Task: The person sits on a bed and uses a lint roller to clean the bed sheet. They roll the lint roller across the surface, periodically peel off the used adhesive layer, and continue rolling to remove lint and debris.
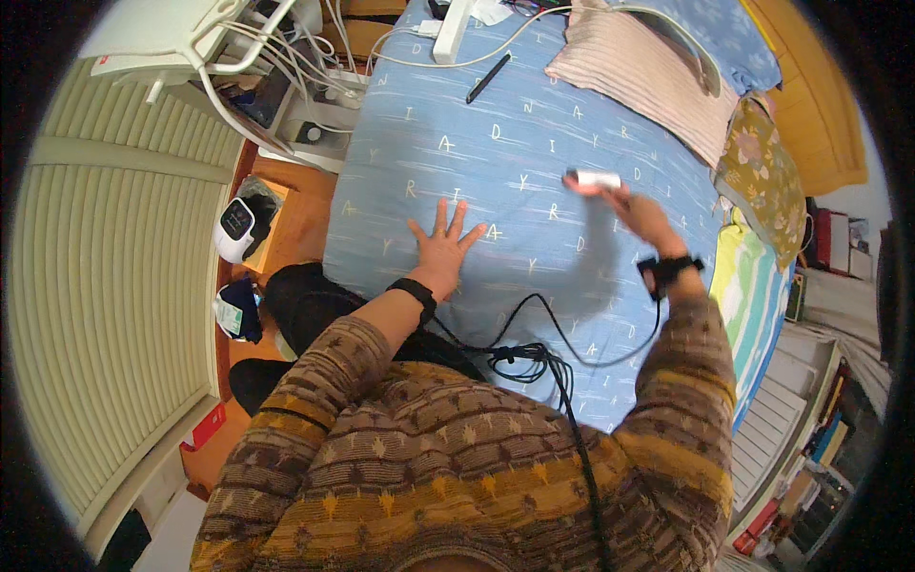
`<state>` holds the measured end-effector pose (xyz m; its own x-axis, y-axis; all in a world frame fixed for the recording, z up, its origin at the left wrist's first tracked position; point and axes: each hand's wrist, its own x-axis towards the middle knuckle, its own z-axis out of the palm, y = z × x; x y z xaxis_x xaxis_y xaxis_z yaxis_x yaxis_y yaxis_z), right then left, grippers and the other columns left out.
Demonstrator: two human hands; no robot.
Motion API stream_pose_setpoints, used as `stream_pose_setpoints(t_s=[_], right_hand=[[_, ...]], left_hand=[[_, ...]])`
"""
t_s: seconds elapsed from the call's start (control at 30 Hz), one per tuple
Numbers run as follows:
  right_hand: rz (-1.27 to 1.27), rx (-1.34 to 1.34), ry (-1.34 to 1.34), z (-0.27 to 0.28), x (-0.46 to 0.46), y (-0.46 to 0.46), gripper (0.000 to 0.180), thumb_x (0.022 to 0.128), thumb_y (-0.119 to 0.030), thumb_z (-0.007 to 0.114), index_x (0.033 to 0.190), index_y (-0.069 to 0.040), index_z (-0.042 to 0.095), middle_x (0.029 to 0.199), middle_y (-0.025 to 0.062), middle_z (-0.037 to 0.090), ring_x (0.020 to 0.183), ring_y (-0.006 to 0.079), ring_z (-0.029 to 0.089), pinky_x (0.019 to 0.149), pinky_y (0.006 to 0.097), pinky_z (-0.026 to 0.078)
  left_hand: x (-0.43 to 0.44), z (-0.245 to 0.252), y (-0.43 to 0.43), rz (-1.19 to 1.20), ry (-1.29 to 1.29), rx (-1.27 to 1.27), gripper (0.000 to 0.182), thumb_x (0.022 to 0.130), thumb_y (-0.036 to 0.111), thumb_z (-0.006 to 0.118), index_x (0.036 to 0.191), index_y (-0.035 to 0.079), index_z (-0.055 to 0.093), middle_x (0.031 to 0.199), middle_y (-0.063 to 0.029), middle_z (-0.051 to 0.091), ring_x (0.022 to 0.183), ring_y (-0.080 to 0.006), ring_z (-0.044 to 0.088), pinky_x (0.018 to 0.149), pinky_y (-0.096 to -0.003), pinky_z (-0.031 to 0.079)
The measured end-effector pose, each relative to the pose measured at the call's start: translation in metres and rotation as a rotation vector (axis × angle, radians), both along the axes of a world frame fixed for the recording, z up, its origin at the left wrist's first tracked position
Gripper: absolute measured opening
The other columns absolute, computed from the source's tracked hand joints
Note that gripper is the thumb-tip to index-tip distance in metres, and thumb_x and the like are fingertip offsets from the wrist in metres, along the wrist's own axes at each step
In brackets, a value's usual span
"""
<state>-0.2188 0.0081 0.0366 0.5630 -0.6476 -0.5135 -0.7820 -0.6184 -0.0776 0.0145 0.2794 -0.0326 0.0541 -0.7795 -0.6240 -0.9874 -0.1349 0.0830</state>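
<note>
My left hand [441, 250] lies flat with spread fingers on a blue bed sheet [457, 168] printed with white letters. My right hand [632, 211], slightly blurred, grips a small brush or roller with a white part [598, 179] and a pinkish edge; its exact kind is unclear. It is over the sheet, right of my left hand; whether it touches the cloth I cannot tell. Both wrists wear black bands, joined by a black cable [532, 354] bundled near my body. A black pen [488, 78] rests on the sheet farther up.
A white power strip [452, 32] and a white cable lie at the bed's top edge. A pink striped pillow [643, 75] and a floral cushion [759, 171] are at the right. Left of the bed stand a white desk frame [236, 68] and a white device [234, 229] on the floor side.
</note>
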Motion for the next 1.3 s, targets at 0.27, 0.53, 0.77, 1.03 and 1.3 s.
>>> stream_pose_setpoints(t_s=[0.27,0.53,0.77,1.03,1.3], right_hand=[[-0.172,-0.003,0.028,0.023,-0.121,0.161,0.041,0.091,-0.051,0.042,0.116,-0.023,0.06,0.086,0.0165,0.066,0.078,0.038,0.063,0.068,0.0461,0.05],[-0.098,-0.111,-0.277,0.043,-0.025,0.096,0.039,0.091,-0.047,0.046,0.118,-0.023,0.06,0.092,0.0161,0.065,0.083,0.0371,0.062,0.068,0.0425,0.049],[0.038,-0.071,-0.16,0.007,0.025,0.076,0.035,0.091,-0.044,0.046,0.12,-0.028,0.058,0.091,0.0151,0.065,0.08,0.0356,0.062,0.067,0.0443,0.049],[-0.044,-0.123,-0.064,0.015,-0.082,0.17,0.032,0.092,-0.042,0.046,0.117,-0.025,0.058,0.073,0.0149,0.065,0.066,0.0351,0.063,0.057,0.0448,0.049],[-0.216,-0.224,-0.32,0.028,-0.082,0.189,0.032,0.091,-0.037,0.049,0.116,-0.02,0.061,0.082,0.0149,0.067,0.069,0.0351,0.064,0.058,0.0437,0.05]], left_hand=[[-0.002,0.001,0.004,-0.051,-0.047,-0.086,0.139,0.039,0.041,0.09,0.147,0.03,0.003,0.151,-0.0189,-0.013,0.137,-0.0474,-0.003,0.086,-0.0745,0.03],[0.0,0.006,0.006,-0.026,0.004,-0.103,0.135,0.042,0.034,0.09,0.147,0.031,0.005,0.152,-0.0166,-0.012,0.138,-0.0448,-0.004,0.087,-0.075,0.029],[0.003,0.005,0.006,0.003,0.034,-0.073,0.13,0.048,0.031,0.089,0.146,0.033,0.004,0.152,-0.0147,-0.012,0.138,-0.0425,-0.007,0.091,-0.0762,0.022],[-0.002,0.001,0.004,-0.037,-0.011,-0.055,0.135,0.045,0.037,0.09,0.147,0.032,0.002,0.151,-0.0171,-0.015,0.137,-0.0461,-0.007,0.088,-0.0761,0.026],[0.021,0.001,0.031,-0.039,0.169,-0.282,0.101,0.061,0.033,0.084,0.144,0.023,0.027,0.151,-0.0214,0.007,0.138,-0.0402,0.01,0.096,-0.0648,0.032]])
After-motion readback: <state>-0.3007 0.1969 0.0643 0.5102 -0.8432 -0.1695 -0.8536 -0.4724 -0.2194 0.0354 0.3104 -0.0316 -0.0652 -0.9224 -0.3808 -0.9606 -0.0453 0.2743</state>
